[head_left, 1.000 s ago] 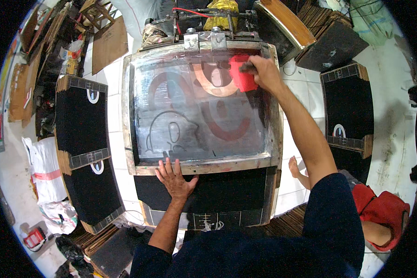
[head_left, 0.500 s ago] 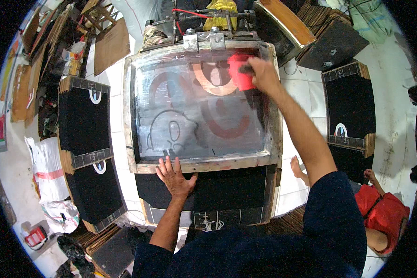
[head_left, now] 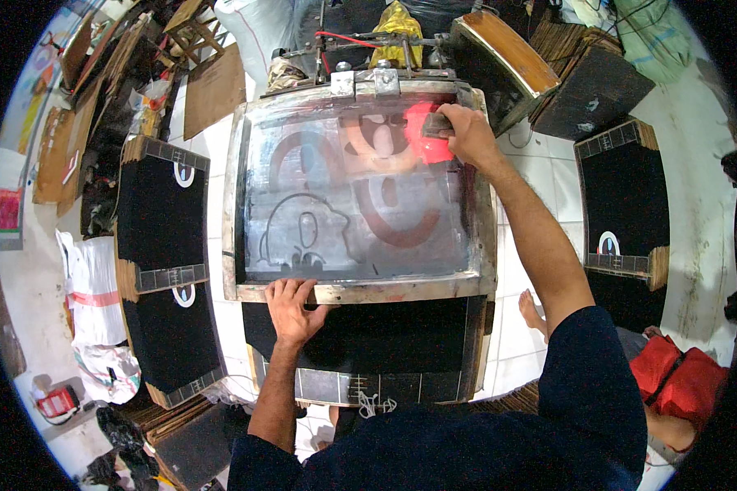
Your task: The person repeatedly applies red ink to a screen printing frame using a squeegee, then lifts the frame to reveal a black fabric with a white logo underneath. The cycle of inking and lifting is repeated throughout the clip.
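A framed printing screen (head_left: 360,292) with translucent mesh and cartoon shapes lies over a black panel (head_left: 385,335), held in a metal clamp assembly (head_left: 342,83). At the screen's upper right, my right hand (head_left: 471,135) grips a small dark squeegee (head_left: 436,124) amid bright red ink (head_left: 424,151). My left hand (head_left: 296,315) grips the front bar of the frame, fingers curled over it and thumb apart.
Black printed panels (head_left: 164,204) (head_left: 618,196) stand either side. Cardboard (head_left: 213,90), dark boards (head_left: 590,102) and white sacks (head_left: 98,278) surround the station. Another person's leg and red shorts (head_left: 688,385) show at lower right.
My left fingers have curled further over the frame edge and the left hand sits slightly leftward. The squeegee stays at upper right, shifting only slightly. The whole view has shifted slightly.
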Available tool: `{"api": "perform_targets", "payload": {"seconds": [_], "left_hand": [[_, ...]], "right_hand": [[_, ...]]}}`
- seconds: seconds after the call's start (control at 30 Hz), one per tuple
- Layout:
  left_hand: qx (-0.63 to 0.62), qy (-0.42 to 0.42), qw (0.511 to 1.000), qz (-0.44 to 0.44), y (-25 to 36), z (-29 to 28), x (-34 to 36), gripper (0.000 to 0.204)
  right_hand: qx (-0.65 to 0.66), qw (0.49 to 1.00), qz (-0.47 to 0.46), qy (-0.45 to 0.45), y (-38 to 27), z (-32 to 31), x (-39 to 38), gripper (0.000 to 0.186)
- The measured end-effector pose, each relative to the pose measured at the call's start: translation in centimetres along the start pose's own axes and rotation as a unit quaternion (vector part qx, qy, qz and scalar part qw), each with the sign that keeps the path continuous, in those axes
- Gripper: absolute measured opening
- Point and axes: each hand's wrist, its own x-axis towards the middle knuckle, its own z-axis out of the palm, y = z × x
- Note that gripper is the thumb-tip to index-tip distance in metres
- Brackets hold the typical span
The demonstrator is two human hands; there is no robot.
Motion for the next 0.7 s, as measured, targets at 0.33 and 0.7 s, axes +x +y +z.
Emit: {"api": "perform_targets", "payload": {"seconds": [0.33, 0.7], "left_hand": [[-0.006, -0.051, 0.998, -0.04, 1.2, -1.4, 0.5, 0.055], [-0.001, 0.013, 1.0, -0.005, 0.8, -0.6, 0.2, 0.057]], "right_hand": [[-0.02, 0.991, 0.054, -0.12, 3.7, 1.8, 7.0, 0.052], [-0.063, 0.984, 0.109, 0.128, -2.6, 2.7, -0.3, 0.068]]}}
